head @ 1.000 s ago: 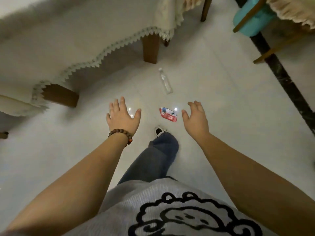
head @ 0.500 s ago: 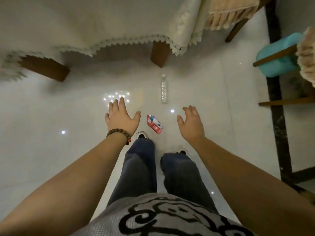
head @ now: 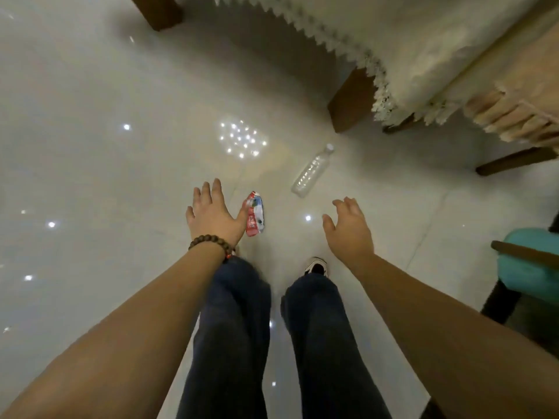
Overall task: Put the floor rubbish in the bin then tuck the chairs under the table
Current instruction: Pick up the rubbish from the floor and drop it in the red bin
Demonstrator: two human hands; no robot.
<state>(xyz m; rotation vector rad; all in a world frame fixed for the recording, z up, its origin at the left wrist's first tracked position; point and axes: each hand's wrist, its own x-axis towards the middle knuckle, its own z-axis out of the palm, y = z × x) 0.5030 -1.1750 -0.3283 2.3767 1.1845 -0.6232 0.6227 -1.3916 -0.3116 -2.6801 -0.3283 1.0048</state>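
Note:
A crumpled red, white and blue wrapper lies on the pale tiled floor just ahead of my feet. A clear plastic bottle lies on its side a little farther off, its cap pointing toward the table leg. My left hand, with a bead bracelet on the wrist, is open and held above the floor; its thumb overlaps the wrapper's left edge in the picture. My right hand is open and empty, to the right of the wrapper and nearer than the bottle. No bin is in view.
A table with a lace-edged white cloth fills the upper right, one dark wooden leg near the bottle. A chair with a fringed cover stands beside it. A teal chair seat is at the right edge.
The view has swung left and tilted, so the table now sits at the upper right. Both hands stay open; the wrapper now lies right beside my left thumb.

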